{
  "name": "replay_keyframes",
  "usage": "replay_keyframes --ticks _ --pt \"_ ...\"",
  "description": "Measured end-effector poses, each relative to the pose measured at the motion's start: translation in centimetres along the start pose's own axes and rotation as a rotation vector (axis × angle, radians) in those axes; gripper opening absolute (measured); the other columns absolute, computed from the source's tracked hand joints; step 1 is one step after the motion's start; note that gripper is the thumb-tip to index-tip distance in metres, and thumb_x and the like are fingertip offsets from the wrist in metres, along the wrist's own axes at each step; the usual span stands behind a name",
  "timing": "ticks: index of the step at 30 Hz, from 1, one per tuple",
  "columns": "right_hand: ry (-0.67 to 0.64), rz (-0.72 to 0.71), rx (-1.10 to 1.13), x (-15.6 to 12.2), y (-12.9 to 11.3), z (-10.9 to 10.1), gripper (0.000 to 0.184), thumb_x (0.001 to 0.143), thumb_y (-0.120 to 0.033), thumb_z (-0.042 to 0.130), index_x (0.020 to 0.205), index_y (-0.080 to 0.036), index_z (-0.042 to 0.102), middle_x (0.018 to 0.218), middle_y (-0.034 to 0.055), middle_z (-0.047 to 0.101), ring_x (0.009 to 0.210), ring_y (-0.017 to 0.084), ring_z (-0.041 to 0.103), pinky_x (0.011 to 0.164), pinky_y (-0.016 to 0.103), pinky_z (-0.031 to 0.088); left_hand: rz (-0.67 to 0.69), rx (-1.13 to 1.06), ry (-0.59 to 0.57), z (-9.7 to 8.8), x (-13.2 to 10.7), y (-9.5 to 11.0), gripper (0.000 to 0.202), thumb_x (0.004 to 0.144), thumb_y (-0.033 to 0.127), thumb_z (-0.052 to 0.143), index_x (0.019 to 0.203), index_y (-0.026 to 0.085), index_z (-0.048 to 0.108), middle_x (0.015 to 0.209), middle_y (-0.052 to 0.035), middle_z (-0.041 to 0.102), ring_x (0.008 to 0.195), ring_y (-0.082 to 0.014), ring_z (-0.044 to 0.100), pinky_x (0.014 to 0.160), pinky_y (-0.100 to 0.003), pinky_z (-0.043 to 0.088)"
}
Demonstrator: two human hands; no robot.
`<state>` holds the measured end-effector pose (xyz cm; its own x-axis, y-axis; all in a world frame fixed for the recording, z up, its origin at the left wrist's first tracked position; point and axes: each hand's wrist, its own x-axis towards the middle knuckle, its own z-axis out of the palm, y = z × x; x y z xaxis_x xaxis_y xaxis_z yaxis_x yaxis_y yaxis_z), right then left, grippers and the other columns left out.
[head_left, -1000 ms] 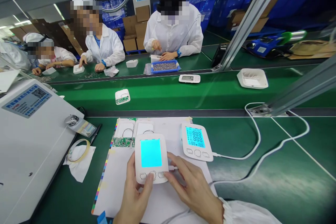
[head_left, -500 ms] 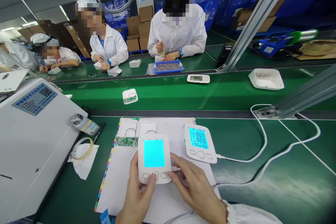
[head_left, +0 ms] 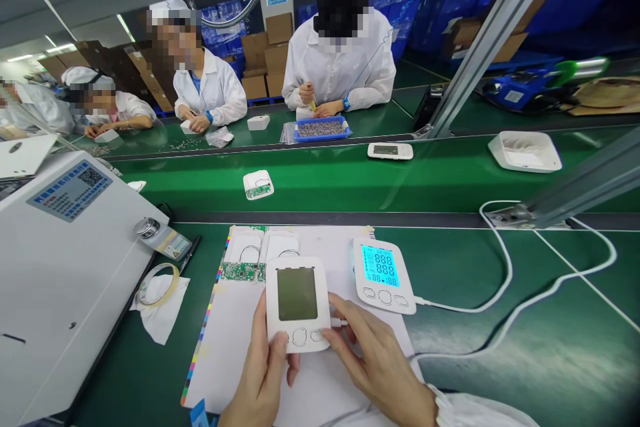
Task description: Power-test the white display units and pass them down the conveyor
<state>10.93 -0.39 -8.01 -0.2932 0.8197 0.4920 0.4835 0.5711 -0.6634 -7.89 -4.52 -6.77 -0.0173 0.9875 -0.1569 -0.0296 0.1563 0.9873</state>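
My left hand (head_left: 264, 373) grips a white blood pressure monitor (head_left: 273, 307) from its left side, thumb by the left button. The monitor's screen is dark grey-green. At its right edge sits a white cable plug (head_left: 339, 322); my right hand (head_left: 377, 353) closes on the monitor there, thumb on the lower right corner, fingers around the plug. To the right lies a second monitor (head_left: 384, 277), its screen lit blue with digits and a white cable (head_left: 450, 305) plugged in. Behind the held monitor, opened housings with green circuit boards (head_left: 240, 271) rest on a white sheet (head_left: 230, 347).
A green conveyor belt (head_left: 320, 190) crosses ahead, carrying housing parts and a white tray (head_left: 525, 152). At left stand a white machine (head_left: 75, 293) and a tape roll (head_left: 159, 285). A metal post (head_left: 495, 47) rises at right. Several co-workers in white coats sit opposite.
The held monitor's screen has gone from lit blue to dark. My left thumb has shifted left from the middle button. Parts on the belt have moved right.
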Motion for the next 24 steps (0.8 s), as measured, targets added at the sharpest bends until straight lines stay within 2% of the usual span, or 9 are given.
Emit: replay_keyframes --ticks 3,6,9,11,15,19,24 --pt "-0.005 -0.004 0.008 -0.03 -0.02 0.03 0.033 0.109 -0.035 0.038 0.139 -0.023 0.043 0.084 0.0053 0.072 0.064 0.021 0.069 0.059 0.033 0.06 0.01 -0.009 -0.01 -0.19 -0.1 0.15 0.068 0.104 0.049 0.044 0.16 0.022 0.015 0.068 0.0017 0.056 0.06 -0.0164 0.051 0.06 -0.026 0.049" --pt "-0.007 -0.011 0.01 0.05 -0.16 -0.1 0.032 0.109 -0.032 0.036 0.14 -0.024 0.043 0.084 0.0058 0.071 0.066 0.022 0.07 0.059 0.034 0.06 0.029 -0.011 -0.003 -0.09 -0.1 0.33 0.064 0.104 0.048 0.045 0.158 0.023 0.023 0.068 0.0009 0.057 0.06 -0.0162 0.05 0.06 -0.026 0.049" --pt "-0.004 -0.023 0.015 0.13 -0.21 -0.25 0.033 0.109 -0.026 0.034 0.141 -0.026 0.042 0.083 0.0054 0.071 0.068 0.023 0.071 0.058 0.034 0.06 0.036 -0.022 0.016 0.01 -0.09 0.41 0.06 0.103 0.047 0.047 0.156 0.025 0.029 0.082 -0.0034 0.063 0.061 -0.0149 0.051 0.057 -0.025 0.049" --pt "0.004 -0.031 0.01 0.15 -0.17 -0.29 0.034 0.109 -0.024 0.032 0.142 -0.026 0.042 0.082 0.0052 0.071 0.066 0.023 0.071 0.056 0.033 0.059 0.036 -0.029 0.015 0.0 -0.08 0.37 0.061 0.103 0.046 0.047 0.157 0.026 0.025 0.086 -0.0041 0.064 0.061 -0.0146 0.051 0.057 -0.024 0.049" --pt "0.021 -0.04 -0.004 0.13 -0.07 -0.24 0.036 0.108 -0.02 0.032 0.142 -0.025 0.044 0.081 0.0047 0.071 0.062 0.021 0.07 0.053 0.032 0.058 0.035 -0.027 0.004 -0.16 -0.02 0.18 0.066 0.104 0.046 0.045 0.16 0.025 0.017 0.078 -0.0016 0.061 0.06 -0.0155 0.05 0.057 -0.025 0.049" --pt "0.019 -0.038 -0.004 0.17 -0.1 -0.26 0.038 0.107 -0.017 0.033 0.142 -0.025 0.044 0.08 0.0044 0.071 0.062 0.021 0.069 0.053 0.032 0.057 0.03 -0.033 0.025 -0.09 -0.02 0.03 0.065 0.102 0.047 0.048 0.158 0.029 0.021 0.101 -0.0072 0.066 0.059 -0.0132 0.051 0.055 -0.024 0.049" --pt "0.02 -0.045 -0.032 0.45 -0.29 -0.62 0.036 0.108 -0.018 0.031 0.141 -0.025 0.044 0.079 0.0043 0.072 0.06 0.021 0.07 0.051 0.03 0.056 0.045 -0.046 0.047 0.27 -0.01 0.31 0.061 0.102 0.047 0.05 0.156 0.029 0.028 0.084 -0.0027 0.065 0.058 -0.0135 0.051 0.054 -0.023 0.049"
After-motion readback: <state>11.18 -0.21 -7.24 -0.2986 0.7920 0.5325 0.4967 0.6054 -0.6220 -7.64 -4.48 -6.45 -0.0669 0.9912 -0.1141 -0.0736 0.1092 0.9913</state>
